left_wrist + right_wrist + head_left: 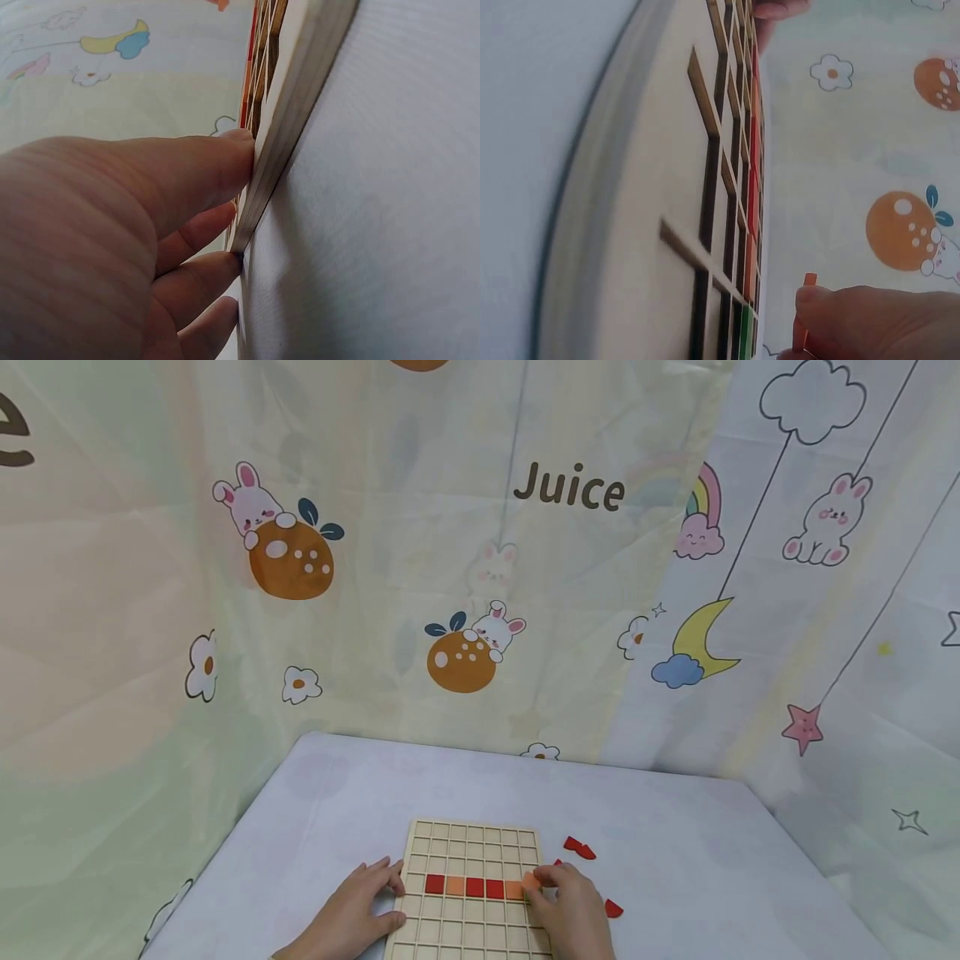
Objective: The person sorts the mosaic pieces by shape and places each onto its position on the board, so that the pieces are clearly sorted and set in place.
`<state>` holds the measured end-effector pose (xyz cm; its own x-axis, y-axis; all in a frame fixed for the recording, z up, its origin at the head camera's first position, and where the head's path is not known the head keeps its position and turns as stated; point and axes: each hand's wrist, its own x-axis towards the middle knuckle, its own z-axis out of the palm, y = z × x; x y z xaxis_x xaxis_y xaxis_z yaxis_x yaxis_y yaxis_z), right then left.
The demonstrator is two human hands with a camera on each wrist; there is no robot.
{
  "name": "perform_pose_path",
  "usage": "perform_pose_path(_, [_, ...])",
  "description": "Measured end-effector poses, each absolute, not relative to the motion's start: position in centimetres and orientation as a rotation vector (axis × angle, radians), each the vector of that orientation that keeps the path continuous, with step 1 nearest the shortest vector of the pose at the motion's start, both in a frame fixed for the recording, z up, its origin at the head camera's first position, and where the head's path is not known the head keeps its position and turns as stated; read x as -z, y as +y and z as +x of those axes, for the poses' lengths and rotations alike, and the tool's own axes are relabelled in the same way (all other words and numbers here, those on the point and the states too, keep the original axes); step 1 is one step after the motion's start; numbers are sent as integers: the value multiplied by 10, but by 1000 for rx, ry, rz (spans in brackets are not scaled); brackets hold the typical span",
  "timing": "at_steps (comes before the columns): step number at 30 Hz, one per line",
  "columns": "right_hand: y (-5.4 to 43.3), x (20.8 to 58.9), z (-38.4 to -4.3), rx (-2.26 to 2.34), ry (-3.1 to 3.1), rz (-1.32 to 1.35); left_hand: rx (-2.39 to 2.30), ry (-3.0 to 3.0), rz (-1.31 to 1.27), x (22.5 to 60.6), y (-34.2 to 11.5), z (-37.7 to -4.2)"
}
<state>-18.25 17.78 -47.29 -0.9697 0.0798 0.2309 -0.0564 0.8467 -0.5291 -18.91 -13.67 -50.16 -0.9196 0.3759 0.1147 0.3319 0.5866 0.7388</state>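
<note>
A wooden grid board [474,933] lies on the table with a row of red and orange square tiles across it, among them a red tile [475,887]. My left hand [352,910] rests at the board's left edge; its thumb [217,161] and fingertips touch the rim in the left wrist view. Over the right end of the row, my right hand [573,910] pinches an orange tile [808,307] between thumb and fingers, raised off the board. A green piece [746,330] sits in a cell near that end in the right wrist view.
Loose red pieces [580,847] lie on the table to the right of the board, and another red piece [613,908] is beside the right hand. A printed curtain [375,568] hangs behind and at both sides of the white table [675,835].
</note>
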Motion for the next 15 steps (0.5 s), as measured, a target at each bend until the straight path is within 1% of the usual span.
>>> perform_pose_path(15, [152, 472, -180, -743, -2801, 124, -1252, 2758, 572, 499, -135, -188])
